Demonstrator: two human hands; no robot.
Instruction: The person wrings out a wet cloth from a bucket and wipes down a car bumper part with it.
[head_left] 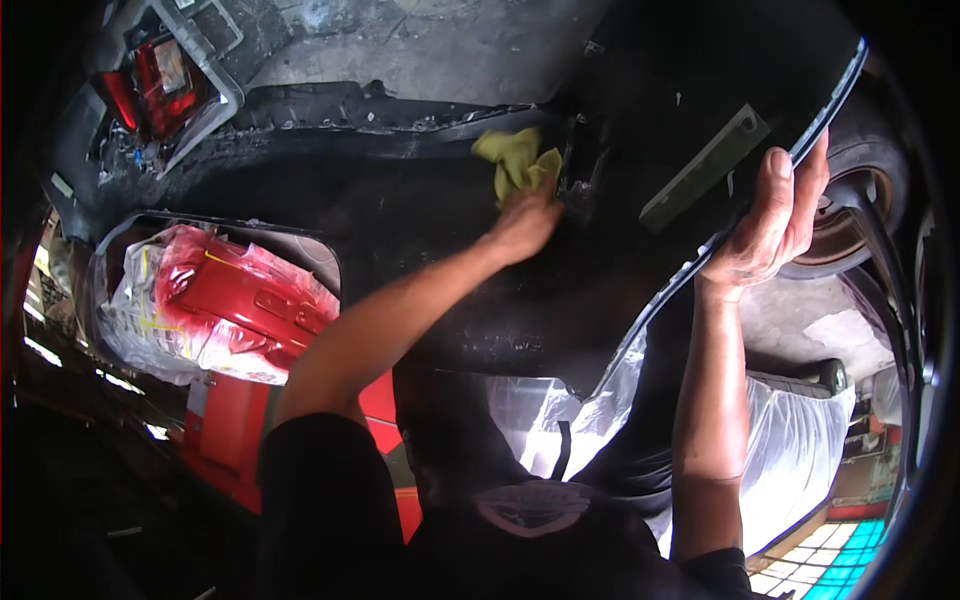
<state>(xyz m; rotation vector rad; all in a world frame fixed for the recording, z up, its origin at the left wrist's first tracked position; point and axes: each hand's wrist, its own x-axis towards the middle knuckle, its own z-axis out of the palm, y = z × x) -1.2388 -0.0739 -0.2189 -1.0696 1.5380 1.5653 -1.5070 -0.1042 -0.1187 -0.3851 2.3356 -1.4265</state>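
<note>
A large black panel (400, 250) stretches across the view in front of my body. My left hand (525, 220) is closed on a yellow-green cloth (515, 162), which lies against the dark surface near the panel's upper middle. At the right, my right hand (775, 215) grips the panel's edge, with the thumb on the near face and the fingers along the rim. A flat grey strip (705, 168) sits on the panel to the left of that hand.
A red lamp unit (165, 85) is at the upper left. Below it is a red part (250, 300) wrapped in masking film. A wheel (850, 200) stands at the right, above a plastic-covered object (795, 455). Grey concrete floor (420, 50) shows at the top.
</note>
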